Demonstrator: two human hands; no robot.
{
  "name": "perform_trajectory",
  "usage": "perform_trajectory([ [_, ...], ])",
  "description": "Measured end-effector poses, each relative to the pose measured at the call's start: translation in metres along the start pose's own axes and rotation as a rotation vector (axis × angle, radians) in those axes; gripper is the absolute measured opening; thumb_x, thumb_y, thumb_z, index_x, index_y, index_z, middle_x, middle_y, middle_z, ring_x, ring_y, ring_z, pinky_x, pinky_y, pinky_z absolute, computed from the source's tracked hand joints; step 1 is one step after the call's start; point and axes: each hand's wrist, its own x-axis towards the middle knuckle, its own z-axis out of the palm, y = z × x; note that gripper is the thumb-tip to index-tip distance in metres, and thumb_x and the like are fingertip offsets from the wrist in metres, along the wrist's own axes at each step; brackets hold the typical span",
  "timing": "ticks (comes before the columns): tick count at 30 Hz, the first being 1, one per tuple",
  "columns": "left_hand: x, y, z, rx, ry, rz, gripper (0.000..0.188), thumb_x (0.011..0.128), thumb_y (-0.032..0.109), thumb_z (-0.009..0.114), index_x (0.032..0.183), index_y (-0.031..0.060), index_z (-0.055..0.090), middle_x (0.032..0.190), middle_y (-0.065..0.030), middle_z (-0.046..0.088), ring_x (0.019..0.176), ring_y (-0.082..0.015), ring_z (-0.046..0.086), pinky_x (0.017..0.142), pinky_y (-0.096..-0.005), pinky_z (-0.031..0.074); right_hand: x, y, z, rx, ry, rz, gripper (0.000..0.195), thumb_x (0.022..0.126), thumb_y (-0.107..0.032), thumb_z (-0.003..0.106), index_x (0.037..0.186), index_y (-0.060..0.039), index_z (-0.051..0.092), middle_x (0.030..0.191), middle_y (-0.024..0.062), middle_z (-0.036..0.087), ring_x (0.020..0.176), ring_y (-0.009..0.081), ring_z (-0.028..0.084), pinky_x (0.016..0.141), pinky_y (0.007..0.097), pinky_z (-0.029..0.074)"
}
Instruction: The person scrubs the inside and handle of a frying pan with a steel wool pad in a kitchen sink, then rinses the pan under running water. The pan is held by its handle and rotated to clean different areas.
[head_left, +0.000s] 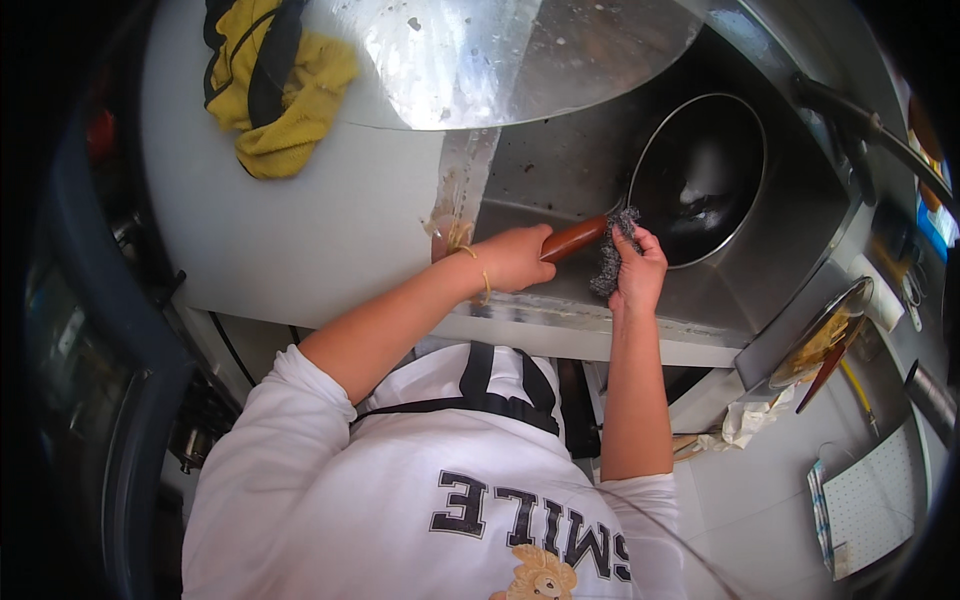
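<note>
A dark wok with a pale metal rim rests in the stainless-steel sink, its inside facing up and shiny. My left hand is wrapped around its reddish-brown wooden handle. In my right hand is a grey steel-wool scourer, pinched between thumb and fingers. The scourer lies against the handle where it meets the wok. Part of the scourer hangs down below the handle.
A yellow cloth with black parts lies on the white counter. A large round reflective sheet covers the top middle of the view. The faucet juts in at upper right. A glass lid leans at the sink's right.
</note>
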Motion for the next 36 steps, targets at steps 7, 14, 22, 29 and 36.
perform_trajectory([
  [7,0.0,-0.005,0.002,0.103,0.06,0.071,0.038,0.087,0.022,0.063,0.113,-0.0022,0.05,0.088,-0.0249,0.067,0.081,-0.0415,0.067,0.076,-0.0455,0.052,0.018,-0.025,0.013,0.055,0.034,0.219,0.014,0.084,-0.001,0.078,0.091,-0.0034,0.066,0.085,0.0058,0.07,0.072,0.0126,0.063,0.065,0.0265,0.05],
  [14,0.0,-0.005,0.004,0.08,0.068,0.052,0.035,0.086,0.018,0.063,0.11,-0.0033,0.05,0.089,-0.0269,0.067,0.086,-0.0437,0.067,0.078,-0.0473,0.053,0.009,-0.023,0.02,0.066,0.141,0.213,0.019,0.084,-0.001,0.077,0.081,-0.0079,0.06,0.082,0.005,0.069,0.07,0.0139,0.063,0.063,0.0274,0.051],
  [22,-0.002,-0.002,0.001,0.069,0.068,0.066,0.036,0.086,0.017,0.064,0.111,-0.0043,0.049,0.088,-0.0283,0.067,0.085,-0.0449,0.067,0.077,-0.0482,0.053,0.0,-0.012,0.019,0.128,0.106,0.232,0.021,0.086,-0.005,0.077,0.08,-0.0096,0.058,0.079,0.0054,0.068,0.066,0.0145,0.062,0.057,0.0301,0.051],
  [29,-0.002,-0.005,0.005,0.069,0.074,0.062,0.039,0.086,0.018,0.064,0.114,-0.0042,0.049,0.089,-0.0287,0.067,0.086,-0.0453,0.067,0.078,-0.0486,0.053,-0.008,-0.003,0.016,0.148,0.094,0.249,0.018,0.087,-0.006,0.077,0.083,-0.0089,0.06,0.083,0.0055,0.069,0.073,0.0155,0.064,0.065,0.0308,0.053],
  [36,-0.003,-0.001,0.002,0.117,0.072,0.045,0.037,0.087,0.017,0.063,0.114,-0.0033,0.049,0.089,-0.0277,0.068,0.086,-0.0448,0.067,0.078,-0.0481,0.053,-0.009,-0.02,0.016,0.088,0.111,0.33,0.013,0.087,-0.008,0.076,0.086,-0.0084,0.063,0.086,0.0066,0.07,0.076,0.0157,0.067,0.065,0.0309,0.054],
])
